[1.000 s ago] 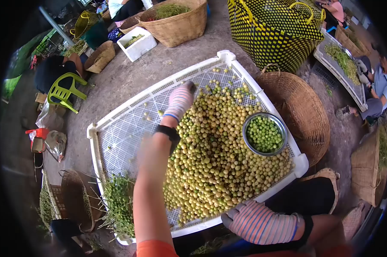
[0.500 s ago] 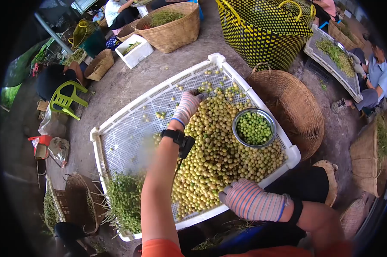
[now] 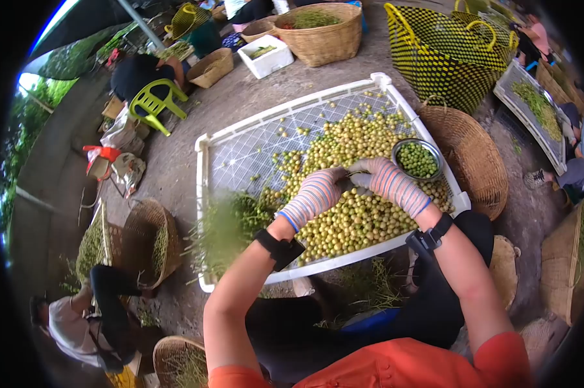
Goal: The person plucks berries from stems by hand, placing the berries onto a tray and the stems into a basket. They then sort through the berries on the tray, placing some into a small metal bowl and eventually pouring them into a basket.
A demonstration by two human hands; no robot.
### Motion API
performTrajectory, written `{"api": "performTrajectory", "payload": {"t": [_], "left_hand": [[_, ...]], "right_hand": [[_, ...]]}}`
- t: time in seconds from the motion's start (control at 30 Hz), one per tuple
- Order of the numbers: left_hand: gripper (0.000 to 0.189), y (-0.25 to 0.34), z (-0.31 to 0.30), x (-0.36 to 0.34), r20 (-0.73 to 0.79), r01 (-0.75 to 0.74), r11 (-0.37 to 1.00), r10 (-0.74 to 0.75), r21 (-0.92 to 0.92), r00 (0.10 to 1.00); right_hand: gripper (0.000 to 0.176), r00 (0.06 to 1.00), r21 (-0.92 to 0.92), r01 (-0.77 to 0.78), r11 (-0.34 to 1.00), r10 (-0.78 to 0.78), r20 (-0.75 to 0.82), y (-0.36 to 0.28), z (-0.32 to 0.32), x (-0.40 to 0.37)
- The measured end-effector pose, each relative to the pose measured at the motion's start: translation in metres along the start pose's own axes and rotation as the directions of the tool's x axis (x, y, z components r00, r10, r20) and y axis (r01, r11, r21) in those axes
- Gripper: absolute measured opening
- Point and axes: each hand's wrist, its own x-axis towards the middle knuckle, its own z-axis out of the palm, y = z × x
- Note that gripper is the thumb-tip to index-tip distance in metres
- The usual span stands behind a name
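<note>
Sorting step, by look: left hand (image 3: pixel 314 194) + right hand (image 3: pixel 390 181) meet fingertip-to-fingertip over fruit pile (image 3: pixel 356 223) in white tray (image 3: pixel 202 194); fingers curled, can't tell if pinching fruit; next move likely needs short accurate drop into steel bowl (image 3: pixel 417 160)

Pink-and-blue striped gloves (image 3: pixel 314 194), yellow-green fruit (image 3: pixel 350 223), white tray (image 3: pixel 292 116), yellow-and-black checked basket (image 3: pixel 447 52).

**Soft daylight, strong fisheye**

Even daylight casts hardly any shadows, and the sky glares at the upper left edge. A black ring frames the round picture, and the edges of the white tray (image 3: pixel 240 155) bow. The left hand (image 3: pixel 314 194) and right hand (image 3: pixel 389 181) are sharp. The green stems (image 3: pixel 221 226) beside them are smeared with blur.
</note>
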Motion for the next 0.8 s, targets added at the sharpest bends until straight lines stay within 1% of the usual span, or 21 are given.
{"api": "performTrajectory", "payload": {"t": [0.03, 0.07, 0.1, 0.13, 0.17, 0.2, 0.23, 0.27, 0.3, 0.33, 0.37, 0.43, 0.5, 0.53, 0.57, 0.63, 0.67, 0.7, 0.73, 0.77, 0.8], "left_hand": [[0.035, -0.015, 0.008, -0.008, -0.014, 0.02, 1.0, -0.02, 0.0, 1.0], [0.037, -0.035, 0.022, -0.014, -0.113, 0.008, 0.984, -0.028, -0.178, 0.993], [0.038, -0.047, 0.032, -0.02, -0.207, -0.026, 0.937, -0.05, -0.349, 0.977], [0.039, -0.015, 0.01, -0.039, -0.142, 0.19, 0.862, -0.287, -0.471, 0.947], [0.039, -0.023, 0.012, -0.042, -0.11, 0.204, 0.703, -0.374, -0.681, 0.921], [0.043, -0.021, 0.008, -0.048, -0.091, 0.226, 0.595, -0.454, -0.771, 0.886], [0.047, -0.018, 0.005, -0.053, -0.061, 0.235, 0.477, -0.526, -0.847, 0.848], [0.042, -0.025, 0.007, -0.054, -0.115, 0.203, 0.52, -0.515, -0.829, 0.849], [0.042, -0.025, 0.007, -0.055, -0.12, 0.198, 0.518, -0.517, -0.832, 0.848], [0.038, -0.023, 0.009, -0.056, -0.167, 0.145, 0.527, -0.499, -0.837, 0.85], [0.034, -0.022, 0.012, -0.056, -0.213, 0.092, 0.535, -0.481, -0.84, 0.851], [0.028, -0.018, 0.011, -0.058, -0.164, 0.147, 0.545, -0.481, -0.825, 0.861], [0.033, -0.015, 0.022, -0.057, -0.245, 0.03, 0.478, -0.502, -0.878, 0.829], [0.039, -0.02, 0.026, -0.055, -0.287, 0.007, 0.51, -0.496, -0.86, 0.819], [0.042, -0.025, 0.031, -0.055, -0.286, 0.062, 0.534, -0.544, -0.843, 0.789], [0.039, -0.022, 0.04, -0.063, -0.263, 0.015, 0.398, -0.632, -0.917, 0.729], [0.024, -0.03, 0.048, -0.067, -0.341, -0.033, 0.456, -0.614, -0.889, 0.712], [0.025, -0.024, 0.046, -0.075, -0.313, 0.013, 0.47, -0.609, -0.883, 0.728], [0.024, -0.02, 0.05, -0.085, -0.33, 0.041, 0.569, -0.532, -0.821, 0.78], [0.023, -0.015, 0.056, -0.097, -0.337, 0.058, 0.662, -0.452, -0.747, 0.826], [0.023, -0.009, 0.06, -0.111, -0.221, 0.14, 0.83, -0.3, -0.54, 0.928]], "right_hand": [[0.03, 0.974, 0.078, -0.207, 0.975, 0.199, 0.104, -0.006, 0.005, 0.001], [0.026, 0.97, 0.07, -0.233, 0.97, 0.227, 0.081, -0.01, 0.011, 0.001], [0.032, 0.955, -0.025, -0.287, 0.958, 0.288, 0.075, -0.008, 0.012, 0.006], [0.034, 0.937, -0.072, -0.348, 0.935, 0.349, -0.004, -0.005, 0.014, 0.009], [0.037, 0.912, -0.115, -0.41, 0.905, 0.402, -0.087, -0.002, 0.014, 0.011], [0.05, 0.934, -0.301, -0.356, 0.885, 0.341, -0.105, -0.004, 0.011, 0.01], [0.05, 0.935, -0.304, -0.354, 0.884, 0.34, -0.1, 0.001, 0.017, 0.009], [0.057, 0.995, -0.393, -0.097, 0.914, 0.077, -0.066, 0.011, 0.024, 0.011], [0.064, 0.982, -0.466, 0.164, 0.87, -0.189, -0.008, 0.005, 0.029, 0.009], [0.075, 0.986, -0.355, 0.132, 0.926, -0.086, 0.142, 0.0, 0.033, 0.008], [0.072, 0.969, -0.212, 0.035, 0.977, 0.018, 0.246, -0.005, 0.04, 0.008], [0.065, 0.945, -0.178, 0.055, 0.982, 0.007, 0.327, -0.017, 0.055, 0.003], [0.034, 0.954, -0.191, 0.159, 0.969, -0.101, 0.283, -0.014, 0.07, 0.001], [0.029, 0.959, -0.137, 0.006, 0.99, 0.033, 0.28, -0.022, 0.071, -0.003], [0.026, 0.945, -0.087, -0.146, 0.986, 0.165, 0.284, -0.032, 0.07, -0.004], [0.032, 0.896, -0.287, -0.288, 0.914, 0.363, 0.257, -0.044, 0.063, 0.001], [0.033, 0.89, -0.419, -0.267, 0.868, 0.389, 0.239, -0.045, 0.058, 0.007], [0.035, 0.885, -0.543, -0.242, 0.804, 0.413, 0.217, -0.043, 0.054, 0.013], [0.04, 0.94, -0.848, 0.026, 0.53, 0.276, 0.202, -0.035, 0.052, 0.022], [0.04, 0.94, -0.858, 0.04, 0.511, 0.271, 0.206, -0.023, 0.048, 0.034], [0.042, 0.98, -0.797, 0.091, 0.597, 0.087, 0.177, -0.009, 0.046, 0.046]]}}
